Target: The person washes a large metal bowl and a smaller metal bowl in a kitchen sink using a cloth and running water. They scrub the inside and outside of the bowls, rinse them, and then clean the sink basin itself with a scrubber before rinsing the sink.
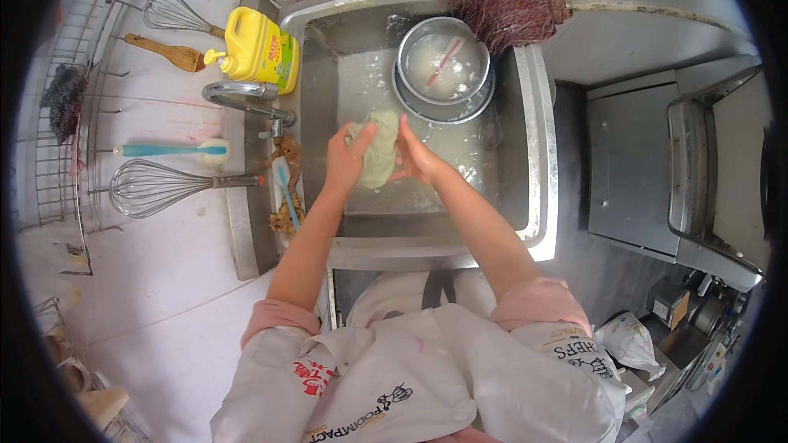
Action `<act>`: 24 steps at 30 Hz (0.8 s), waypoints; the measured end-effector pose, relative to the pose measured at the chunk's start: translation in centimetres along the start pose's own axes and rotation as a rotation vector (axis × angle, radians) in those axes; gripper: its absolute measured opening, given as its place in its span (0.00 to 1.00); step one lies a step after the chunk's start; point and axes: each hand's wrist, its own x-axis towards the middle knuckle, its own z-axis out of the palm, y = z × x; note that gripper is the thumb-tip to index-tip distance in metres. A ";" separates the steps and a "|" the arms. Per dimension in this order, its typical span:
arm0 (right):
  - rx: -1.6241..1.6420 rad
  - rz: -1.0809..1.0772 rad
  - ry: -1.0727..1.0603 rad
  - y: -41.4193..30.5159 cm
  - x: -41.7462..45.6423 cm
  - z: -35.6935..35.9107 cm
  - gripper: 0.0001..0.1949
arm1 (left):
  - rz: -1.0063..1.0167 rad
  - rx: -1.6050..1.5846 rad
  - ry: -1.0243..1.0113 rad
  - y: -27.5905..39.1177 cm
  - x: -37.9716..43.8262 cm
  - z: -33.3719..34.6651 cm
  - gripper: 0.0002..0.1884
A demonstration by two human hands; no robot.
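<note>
Over a stainless steel sink [320, 104] holding cloudy water, my left hand [346, 160] grips a pale green cloth [380, 157], its thumb across the front. At the cloth's right side is my right hand [418, 151], fingers spread; whether it touches the cloth is not clear. A metal bowl [443, 61] with whitish liquid and a red-and-white utensil [444, 63] sits on or in a second round metal vessel [425, 109] towards the back right of the sink. A whisk [490, 129] lies partly under the water beside them.
A mop head [517, 15] hangs over the sink's back right corner. The faucet [246, 98] and a yellow detergent jug [261, 52] stand at the left rim, near a spatula [286, 191] on a brown rag [283, 221]. Whisks [163, 187], a brush [163, 52] and another spatula [175, 151] hang on the left wall.
</note>
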 end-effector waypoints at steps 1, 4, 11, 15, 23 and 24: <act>0.109 -0.024 -0.037 0.2 -0.7 0.3 0.48 | -0.075 -0.268 0.079 -0.3 0.2 0.9 0.18; 0.354 -0.106 -0.240 0.0 -1.9 1.2 0.43 | -0.124 -0.765 0.273 -0.4 0.2 4.0 0.21; -0.092 -0.112 -0.152 -3.0 -3.8 0.7 0.35 | 0.701 0.493 0.247 -2.8 -2.3 2.6 0.32; -0.334 0.045 -0.254 -3.9 -3.7 0.3 0.34 | 0.862 0.933 -0.229 0.7 -3.9 0.0 0.40; -1.040 0.115 -0.287 -4.3 -3.6 2.5 0.21 | 0.847 1.177 -0.207 -0.6 -3.3 1.9 0.48; -1.144 0.112 -0.329 -5.0 -2.8 2.5 0.23 | 0.798 1.184 -0.194 -1.3 -3.1 2.0 0.46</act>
